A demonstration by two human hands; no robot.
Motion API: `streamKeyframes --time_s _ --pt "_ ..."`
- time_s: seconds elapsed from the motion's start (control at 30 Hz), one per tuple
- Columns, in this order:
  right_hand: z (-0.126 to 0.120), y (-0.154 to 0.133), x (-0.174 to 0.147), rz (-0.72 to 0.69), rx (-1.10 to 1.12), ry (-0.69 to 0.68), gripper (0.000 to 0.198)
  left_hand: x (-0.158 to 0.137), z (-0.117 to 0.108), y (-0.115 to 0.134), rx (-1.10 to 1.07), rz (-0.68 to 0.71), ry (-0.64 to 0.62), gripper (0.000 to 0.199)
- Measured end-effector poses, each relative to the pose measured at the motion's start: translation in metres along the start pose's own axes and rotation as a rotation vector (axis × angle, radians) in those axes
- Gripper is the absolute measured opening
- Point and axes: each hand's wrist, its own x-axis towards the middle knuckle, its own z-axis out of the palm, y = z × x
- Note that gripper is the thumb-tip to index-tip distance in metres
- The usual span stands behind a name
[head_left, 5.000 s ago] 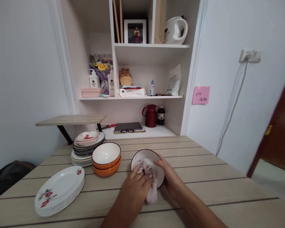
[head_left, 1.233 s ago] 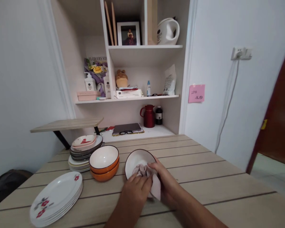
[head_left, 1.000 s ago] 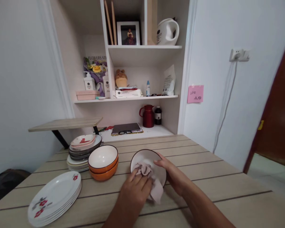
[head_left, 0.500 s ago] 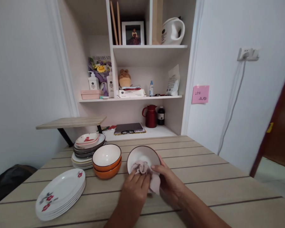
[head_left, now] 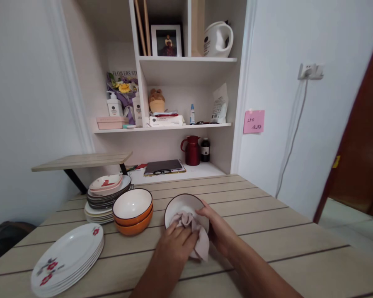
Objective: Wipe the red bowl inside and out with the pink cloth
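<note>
A bowl [head_left: 182, 201] with a white inside and a dark rim is tilted toward me over the table. My right hand [head_left: 216, 225] grips its right side, thumb over the rim and the other fingers hidden behind. Inside the bowl my left hand [head_left: 177, 244] presses a crumpled pale pink cloth [head_left: 200, 244], part of which hangs over the near rim. Left of it stand two stacked orange bowls [head_left: 133, 215], white inside. Farther left lies a stack of white oval plates [head_left: 70, 256] with red flowers.
Behind the orange bowls rise stacked plates with small pink-rimmed dishes [head_left: 105, 184] on top, beside a raised wooden shelf [head_left: 81, 160]. At the table's back are a laptop [head_left: 163, 166] with glasses, a red jug [head_left: 192, 151] and a dark bottle [head_left: 205, 151].
The view has swung slightly right, so most things sit farther left. My right thumb has moved up along the rim, and the cloth has shifted, with more of it hanging down.
</note>
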Motion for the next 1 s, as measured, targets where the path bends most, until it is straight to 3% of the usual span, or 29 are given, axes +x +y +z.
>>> streamKeyframes --time_s 0.07,0.2,0.37,0.5,0.73,1.0 --pt "-0.009 -0.01 -0.002 0.012 -0.072 0.038 0.067 -0.001 0.0 0.0 0.014 -0.003 -0.026 0.04" --pt "-0.014 -0.019 -0.01 -0.007 -0.114 -0.048 0.077 0.0 -0.005 0.0 0.071 0.071 0.026 0.035" --pt "0.002 -0.003 -0.013 -0.063 0.006 -0.139 0.087 0.001 -0.013 0.002 0.116 0.001 0.036 0.04" --pt "0.016 0.007 -0.012 -0.084 0.102 -0.134 0.093 0.004 -0.014 0.002 0.124 -0.033 0.059 0.042" --pt "0.016 0.005 -0.007 0.046 0.104 0.016 0.08 0.005 -0.009 0.004 0.057 0.021 0.032 0.039" --pt "-0.012 -0.025 -0.011 0.001 -0.273 -0.023 0.064 -0.001 -0.002 0.0 0.015 0.057 0.01 0.038"
